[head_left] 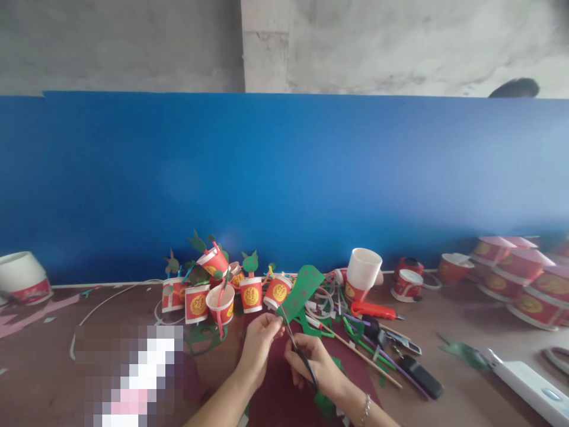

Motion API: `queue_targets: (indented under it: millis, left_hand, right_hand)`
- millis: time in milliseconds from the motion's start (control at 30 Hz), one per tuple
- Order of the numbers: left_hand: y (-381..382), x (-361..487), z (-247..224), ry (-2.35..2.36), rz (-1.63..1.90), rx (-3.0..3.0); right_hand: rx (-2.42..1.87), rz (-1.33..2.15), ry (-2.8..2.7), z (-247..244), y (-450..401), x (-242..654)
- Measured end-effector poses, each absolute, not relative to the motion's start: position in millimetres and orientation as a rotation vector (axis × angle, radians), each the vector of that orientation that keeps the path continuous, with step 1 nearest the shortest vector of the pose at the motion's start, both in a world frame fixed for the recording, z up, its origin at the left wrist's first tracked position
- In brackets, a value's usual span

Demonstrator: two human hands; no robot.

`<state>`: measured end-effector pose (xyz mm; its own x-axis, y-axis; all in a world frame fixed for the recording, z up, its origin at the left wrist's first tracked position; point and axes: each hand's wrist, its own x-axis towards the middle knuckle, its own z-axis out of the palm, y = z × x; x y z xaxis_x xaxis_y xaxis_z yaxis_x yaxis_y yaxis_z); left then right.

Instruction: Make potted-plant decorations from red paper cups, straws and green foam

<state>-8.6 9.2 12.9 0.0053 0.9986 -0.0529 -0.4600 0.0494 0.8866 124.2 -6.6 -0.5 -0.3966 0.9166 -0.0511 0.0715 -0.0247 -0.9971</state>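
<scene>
Between the thumb and fingers of my left hand [260, 343] is the lower end of a green sheet of paper [304, 289] with faint reddish marks. My right hand [315, 363] grips a pair of scissors [306, 365] by dark handles, their thin blades reaching up to the paper's lower edge. Dark red paper [284, 397] lies beneath both hands, with green scraps [326, 406] on it. Just beyond stand several red and white paper cups [251, 295], some topped with green animal-shaped cutouts [250, 263].
A stack of white cups [363, 270] stands behind my right hand. An orange-red utility knife [376, 310], a wooden stick [362, 356], keys with a black fob [418, 375] and coloured strips lie right. More red cups [528, 284] are piled far right. A blue partition [284, 178] rises behind.
</scene>
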Motion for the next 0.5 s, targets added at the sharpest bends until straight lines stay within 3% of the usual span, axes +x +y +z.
queue_targets:
  millis: [500]
  left_hand:
    - [13.0,-13.6,7.7,0.895,1.338,0.873]
  right_hand:
    - [-1.072,1.519,-1.546,-1.7,-5.1,125.7]
